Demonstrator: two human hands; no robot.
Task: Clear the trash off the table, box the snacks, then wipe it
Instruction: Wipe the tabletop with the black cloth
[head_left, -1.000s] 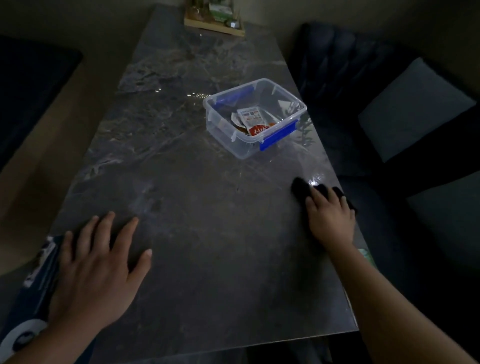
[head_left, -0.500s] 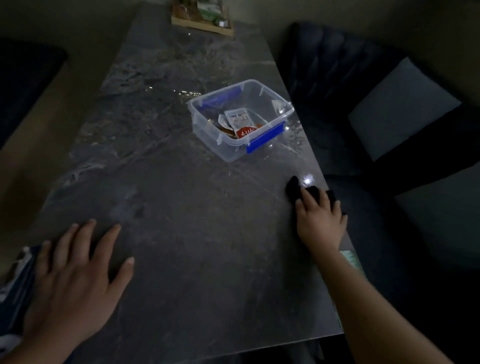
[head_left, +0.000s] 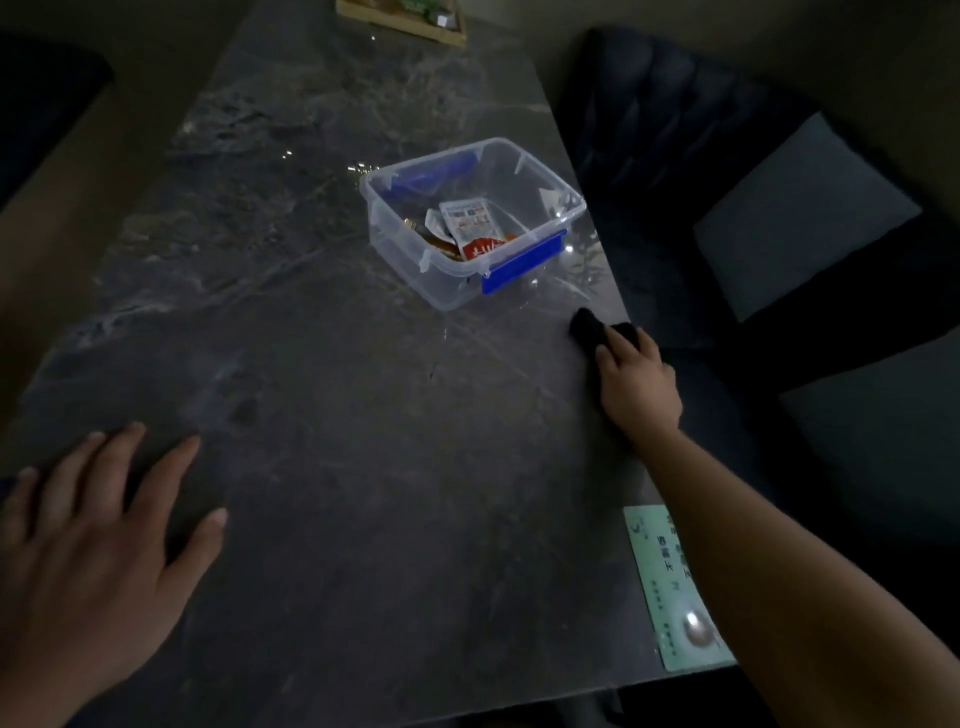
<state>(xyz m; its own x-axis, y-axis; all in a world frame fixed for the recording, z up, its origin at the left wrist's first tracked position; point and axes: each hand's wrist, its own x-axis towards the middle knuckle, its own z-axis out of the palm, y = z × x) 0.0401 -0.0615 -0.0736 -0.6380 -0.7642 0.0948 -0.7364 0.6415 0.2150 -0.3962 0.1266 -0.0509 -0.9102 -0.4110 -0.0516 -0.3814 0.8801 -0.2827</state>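
The dark marble table (head_left: 337, 364) fills the view. On it, right of centre, stands a clear plastic box (head_left: 415, 270) with blue clasps, holding snack packets (head_left: 470, 228). My right hand (head_left: 636, 387) presses a black cloth (head_left: 589, 327) flat on the table near its right edge, just in front of the box. My left hand (head_left: 98, 551) lies flat with fingers spread on the near left part of the table, holding nothing.
A wooden tray (head_left: 410, 21) with small items sits at the table's far end. A pale green card (head_left: 670, 587) lies at the near right corner. A dark sofa (head_left: 701, 156) with a grey cushion (head_left: 800, 218) runs along the right side.
My right hand has pushed the black cloth further from me along the right edge, closer to the box. My left hand stays flat on the table. The green card has come into view.
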